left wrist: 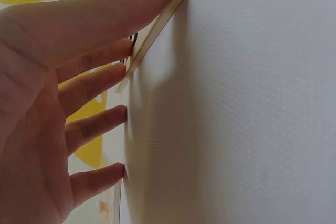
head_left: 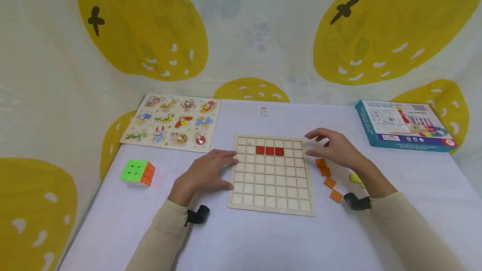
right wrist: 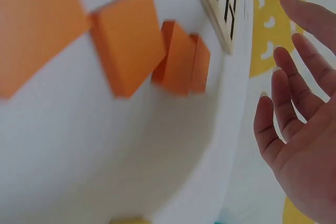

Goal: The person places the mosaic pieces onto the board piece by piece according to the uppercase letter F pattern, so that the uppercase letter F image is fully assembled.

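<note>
Risk: bumped grid board point(head_left: 260, 177), red tiles point(head_left: 269, 150) jolted out of line.
Board lies on the table point(head_left: 271, 239) between left hand point(head_left: 208, 171), fingers spread at its edge, and right hand point(head_left: 336, 147), fingers parted, empty. Uneven left push could slide it; a low right sweep could scatter the loose orange tiles point(head_left: 329, 183) beside it.

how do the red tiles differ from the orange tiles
The three red tiles sit on the board; the four orange tiles lie on the table. The red tiles form a straight row, while the orange tiles lie at uneven angles. Both sets look flat and square.
</note>
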`<state>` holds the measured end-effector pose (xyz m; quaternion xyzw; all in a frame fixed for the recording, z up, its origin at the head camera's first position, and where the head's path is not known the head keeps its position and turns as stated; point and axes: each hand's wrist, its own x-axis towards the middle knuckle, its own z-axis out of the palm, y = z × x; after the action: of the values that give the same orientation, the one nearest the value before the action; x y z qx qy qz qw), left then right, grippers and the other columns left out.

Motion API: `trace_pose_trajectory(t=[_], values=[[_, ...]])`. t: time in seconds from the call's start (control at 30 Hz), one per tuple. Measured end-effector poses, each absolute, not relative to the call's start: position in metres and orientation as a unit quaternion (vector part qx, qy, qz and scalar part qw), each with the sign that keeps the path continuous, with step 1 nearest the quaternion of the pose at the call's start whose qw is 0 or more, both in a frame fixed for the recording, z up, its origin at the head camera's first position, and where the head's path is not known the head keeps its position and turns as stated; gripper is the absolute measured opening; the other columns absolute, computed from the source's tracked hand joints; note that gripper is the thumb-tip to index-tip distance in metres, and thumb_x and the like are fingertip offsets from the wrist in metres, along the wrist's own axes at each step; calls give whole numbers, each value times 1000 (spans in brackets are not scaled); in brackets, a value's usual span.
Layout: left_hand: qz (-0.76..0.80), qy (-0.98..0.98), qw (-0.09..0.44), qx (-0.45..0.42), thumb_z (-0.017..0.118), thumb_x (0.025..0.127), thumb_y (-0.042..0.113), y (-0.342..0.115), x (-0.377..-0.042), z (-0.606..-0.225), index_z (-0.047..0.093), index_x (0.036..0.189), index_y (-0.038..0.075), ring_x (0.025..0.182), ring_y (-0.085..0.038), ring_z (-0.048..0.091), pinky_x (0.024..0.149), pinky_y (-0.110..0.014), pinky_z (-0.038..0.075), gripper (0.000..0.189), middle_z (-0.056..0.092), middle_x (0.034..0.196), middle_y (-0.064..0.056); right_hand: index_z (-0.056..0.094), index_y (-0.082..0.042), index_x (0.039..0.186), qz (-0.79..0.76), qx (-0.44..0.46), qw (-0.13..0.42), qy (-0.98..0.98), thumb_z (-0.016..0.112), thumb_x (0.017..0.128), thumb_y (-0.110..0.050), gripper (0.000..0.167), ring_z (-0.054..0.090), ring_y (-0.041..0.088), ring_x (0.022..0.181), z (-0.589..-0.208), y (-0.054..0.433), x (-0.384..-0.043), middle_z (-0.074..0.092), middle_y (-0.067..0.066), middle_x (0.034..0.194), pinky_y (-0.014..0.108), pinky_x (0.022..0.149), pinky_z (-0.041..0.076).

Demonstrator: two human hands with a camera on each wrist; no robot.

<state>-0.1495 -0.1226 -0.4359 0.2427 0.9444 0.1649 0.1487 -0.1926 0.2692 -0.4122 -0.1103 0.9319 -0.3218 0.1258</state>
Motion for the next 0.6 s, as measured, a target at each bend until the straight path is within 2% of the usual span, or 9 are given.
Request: trace_pose_trajectory(t=[0.33,0.6], values=[[167,944,150,241,88,75,46,-123,-150,-436,61,142,26,149,-23,42,114,-50,46,75,44,162,8,62,-14,133,-309,-79,152,936,81,85,-41,58,52,28,120,-425,298,-178,66,13,132,22,86,48],[167,944,149,243,87,76,45,-123,-150,-432,60,143,26,149,-22,42,113,-51,47,75,44,162,8,65,-12,130,-288,-70,169,940,82,84,-44,59,53,29,117,-437,303,-172,67,12,129,37,96,49]])
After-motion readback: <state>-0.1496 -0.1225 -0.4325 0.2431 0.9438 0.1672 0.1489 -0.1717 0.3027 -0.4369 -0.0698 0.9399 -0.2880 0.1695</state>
